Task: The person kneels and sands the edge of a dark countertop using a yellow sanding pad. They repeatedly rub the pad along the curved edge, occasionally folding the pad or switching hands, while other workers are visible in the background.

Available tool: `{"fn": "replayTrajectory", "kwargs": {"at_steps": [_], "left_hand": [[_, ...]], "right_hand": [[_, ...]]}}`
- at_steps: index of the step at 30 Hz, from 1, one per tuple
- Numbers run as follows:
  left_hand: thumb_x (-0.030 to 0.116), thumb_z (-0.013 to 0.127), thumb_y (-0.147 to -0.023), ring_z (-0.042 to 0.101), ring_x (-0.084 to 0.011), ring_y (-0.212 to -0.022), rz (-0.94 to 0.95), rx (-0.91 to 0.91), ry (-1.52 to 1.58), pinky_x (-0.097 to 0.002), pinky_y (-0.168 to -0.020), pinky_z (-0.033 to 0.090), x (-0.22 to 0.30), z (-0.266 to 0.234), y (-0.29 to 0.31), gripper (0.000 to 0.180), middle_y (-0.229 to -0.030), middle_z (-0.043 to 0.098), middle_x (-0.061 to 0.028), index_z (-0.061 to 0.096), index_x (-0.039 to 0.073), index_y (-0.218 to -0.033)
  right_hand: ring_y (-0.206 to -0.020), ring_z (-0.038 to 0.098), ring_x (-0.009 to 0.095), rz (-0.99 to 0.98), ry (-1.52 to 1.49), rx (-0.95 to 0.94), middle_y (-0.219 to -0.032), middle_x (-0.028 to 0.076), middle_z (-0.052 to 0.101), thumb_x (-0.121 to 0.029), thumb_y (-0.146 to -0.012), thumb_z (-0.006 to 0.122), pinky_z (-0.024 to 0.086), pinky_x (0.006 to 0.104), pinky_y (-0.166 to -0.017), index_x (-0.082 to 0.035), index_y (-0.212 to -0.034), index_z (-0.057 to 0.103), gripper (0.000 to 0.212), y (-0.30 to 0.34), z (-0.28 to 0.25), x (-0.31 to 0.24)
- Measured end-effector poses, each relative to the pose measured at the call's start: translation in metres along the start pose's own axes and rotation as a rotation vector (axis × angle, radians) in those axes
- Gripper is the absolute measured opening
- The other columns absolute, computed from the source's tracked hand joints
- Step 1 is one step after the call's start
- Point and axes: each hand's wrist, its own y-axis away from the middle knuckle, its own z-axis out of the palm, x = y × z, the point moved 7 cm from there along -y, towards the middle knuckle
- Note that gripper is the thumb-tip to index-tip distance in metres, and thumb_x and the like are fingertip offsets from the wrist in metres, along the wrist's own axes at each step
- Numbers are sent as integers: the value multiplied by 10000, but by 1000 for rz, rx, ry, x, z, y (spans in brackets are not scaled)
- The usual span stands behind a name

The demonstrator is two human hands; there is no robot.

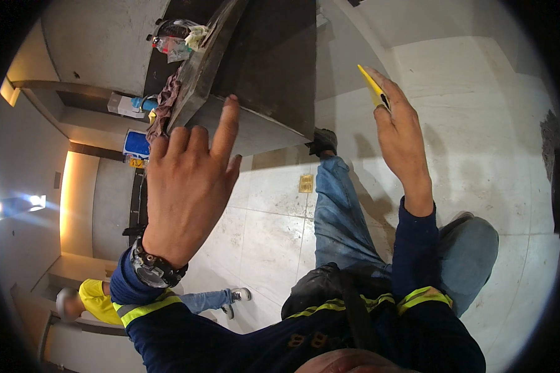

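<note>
My left hand [186, 180] is raised beside the corner of a dark box-like counter [264, 68]. Its index finger stretches out to the counter's edge, the other fingers are bent, and nothing shows in its grasp. Whether that fingertip touches the surface, I cannot tell. To the right of the counter, my right hand [398, 130] grips a thin yellow flat tool [371, 84] with a dark part near the fingers. It looks like a scraper or spreader seen nearly edge-on, held away from the counter and above the floor.
A crumpled brownish cloth [165, 102] hangs over the counter's far edge, near a plastic bottle [163, 43] and a blue container [136, 143]. A brass floor drain [305, 183] lies in the pale tiles. At lower left is another person in a yellow shirt [98, 301].
</note>
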Motion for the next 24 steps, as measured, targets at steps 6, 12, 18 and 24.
{"fn": "replayTrajectory", "kwargs": {"at_steps": [6, 12, 18, 24], "left_hand": [[233, 773, -852, 556, -205, -845, 145, 0, 85, -371, -766, 408, 27, 6, -6, 878, -853, 596, -54, 334, 128, -1604], [238, 777, -854, 558, -212, -840, 163, 47, 105, -377, -772, 429, 23, 14, -2, 946, -867, 576, -55, 261, 229, -1647], [303, 820, -859, 596, -201, -853, -55, 168, 163, -366, -758, 487, -14, 36, 4, 966, -899, 587, -30, 264, 227, -1646], [313, 822, -835, 612, -242, -801, -101, 402, 389, -384, -763, 507, -5, 67, 1, 970, -841, 586, -55, 289, 166, -1632]], "right_hand": [[-1308, 565, 387, 28, 14, -14, -1421, 219, 569, -1, -932, 443, 407, 430, -1148, -23, -1454, 522, 528, 1, 0, -4], [-1297, 576, 382, 26, 34, -12, -1419, 216, 571, -3, -928, 447, 421, 431, -1133, -39, -1461, 521, 540, 1, -1, -4], [-1208, 620, 355, 51, -40, 1, -1349, 213, 616, -80, -981, 492, 453, 392, -1056, -32, -1438, 548, 463, -1, -2, -10], [-1055, 667, 256, 171, -60, 34, -1134, 185, 698, -248, -1044, 570, 507, 360, -939, -24, -1335, 606, 369, 3, -6, -22]]}}
